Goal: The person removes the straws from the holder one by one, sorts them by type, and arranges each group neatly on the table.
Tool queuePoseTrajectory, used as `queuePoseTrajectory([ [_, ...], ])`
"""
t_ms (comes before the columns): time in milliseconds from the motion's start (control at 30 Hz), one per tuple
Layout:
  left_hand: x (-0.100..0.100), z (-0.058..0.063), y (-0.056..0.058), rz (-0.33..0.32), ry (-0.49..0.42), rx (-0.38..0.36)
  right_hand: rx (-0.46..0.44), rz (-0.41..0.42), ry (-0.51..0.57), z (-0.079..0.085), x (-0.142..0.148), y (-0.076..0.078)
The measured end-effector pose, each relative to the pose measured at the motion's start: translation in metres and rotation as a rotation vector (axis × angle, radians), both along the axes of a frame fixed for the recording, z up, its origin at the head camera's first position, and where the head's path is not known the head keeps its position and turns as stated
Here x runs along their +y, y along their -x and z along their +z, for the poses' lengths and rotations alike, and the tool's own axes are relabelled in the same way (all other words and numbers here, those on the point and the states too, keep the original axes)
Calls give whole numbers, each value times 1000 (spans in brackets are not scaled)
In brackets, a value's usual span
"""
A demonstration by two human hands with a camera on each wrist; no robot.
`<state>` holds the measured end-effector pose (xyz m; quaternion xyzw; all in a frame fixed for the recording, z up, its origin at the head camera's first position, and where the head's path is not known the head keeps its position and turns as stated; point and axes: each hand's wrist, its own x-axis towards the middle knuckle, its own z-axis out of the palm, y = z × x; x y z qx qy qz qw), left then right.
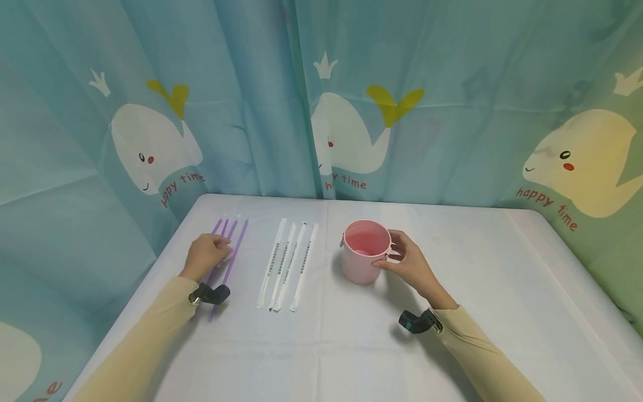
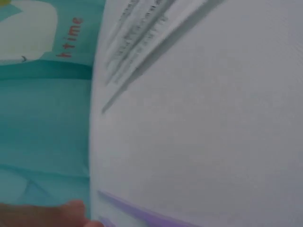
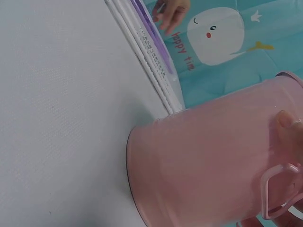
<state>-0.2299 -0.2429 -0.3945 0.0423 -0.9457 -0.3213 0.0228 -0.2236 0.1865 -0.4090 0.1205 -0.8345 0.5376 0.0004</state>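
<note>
A small pink bucket point(image 1: 360, 268) with side loops is in my right hand point(image 1: 409, 268); the thumb lies at the near rim and the fingers behind its right side. In the right wrist view the bucket point(image 3: 203, 161) fills the lower right, with a wire loop point(image 3: 266, 196) near the fingers. Over on the left, several purple straws point(image 1: 236, 254) lie side by side on the table. My left hand point(image 1: 207, 257) is over them, fingers loosely bent at their upper part and partly covering them. The left wrist view catches only its fingertips beside a purple straw point(image 2: 142, 213).
Between the hands, several straws in white printed paper wrappers point(image 1: 303, 268) lie in a row on the white table point(image 1: 321, 357). A blue curtain with whales point(image 1: 266, 111) hangs behind the table's far edge and along its left side.
</note>
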Motion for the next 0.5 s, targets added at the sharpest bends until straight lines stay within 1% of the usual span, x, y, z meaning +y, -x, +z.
queuePoseTrajectory([
  [100,3,7,1,-25,-18,63,2,10,-17,2,1,0],
  [167,6,10,2,-56,-43,129,8,22,-27,3,1,0],
  [233,11,13,3,-88,-94,180,14,34,-38,4,2,0],
  [300,17,15,3,-136,-153,231,26,48,-47,5,3,1],
  [400,28,19,1,-191,-239,264,40,65,-67,8,7,2],
  [467,36,23,-1,-214,-248,282,52,79,-90,11,11,3],
  [500,41,27,-3,-224,-227,292,63,87,-110,14,13,3],
])
